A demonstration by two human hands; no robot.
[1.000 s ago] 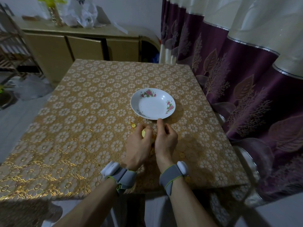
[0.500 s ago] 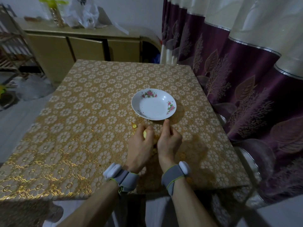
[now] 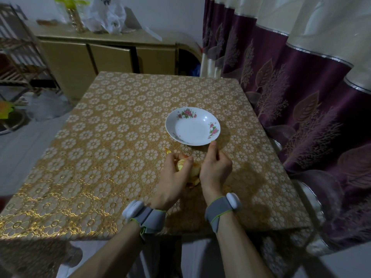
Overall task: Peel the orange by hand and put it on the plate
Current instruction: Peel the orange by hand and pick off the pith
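A partly peeled orange (image 3: 182,165) sits between my two hands just above the table, pale pith showing and a flap of peel (image 3: 195,171) hanging beside it. My left hand (image 3: 172,182) wraps around the fruit from the left. Gripping its right side is my right hand (image 3: 214,167), thumb stretched up toward the plate. The white plate (image 3: 192,126) with pink flowers on its rim lies just beyond my hands and holds nothing. A small scrap of peel (image 3: 167,151) lies on the table by my left fingers.
The table (image 3: 112,157) wears a gold floral cloth. Purple curtains (image 3: 291,97) hang close along its right side. A low cabinet (image 3: 112,59) stands behind the far edge, with a wooden rack (image 3: 16,63) at the left.
My hands have parted slightly and more of the pale peeled fruit and loosened peel shows between them. The right thumb has reached up close to the plate's rim.
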